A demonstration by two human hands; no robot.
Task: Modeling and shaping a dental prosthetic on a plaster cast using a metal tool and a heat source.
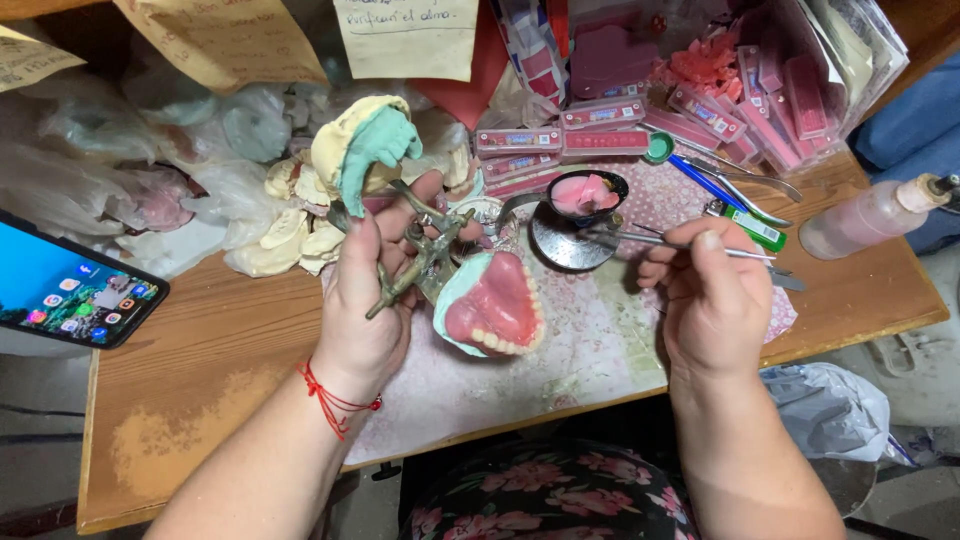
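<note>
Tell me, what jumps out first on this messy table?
The pink denture with a row of teeth at the middle, on a metal hinged frame gripped by the left hand. The right hand holds a thin metal tool toward a small bowl of pink wax.

A black smartphone lies at the table's left edge, its lit screen blue with small coloured icons. Three handwritten paper notes hang along the top: a cream one, a tan one, another at far left. Flat pink rectangular boxes are stacked behind, beside a plastic bag of pink packages.
</note>
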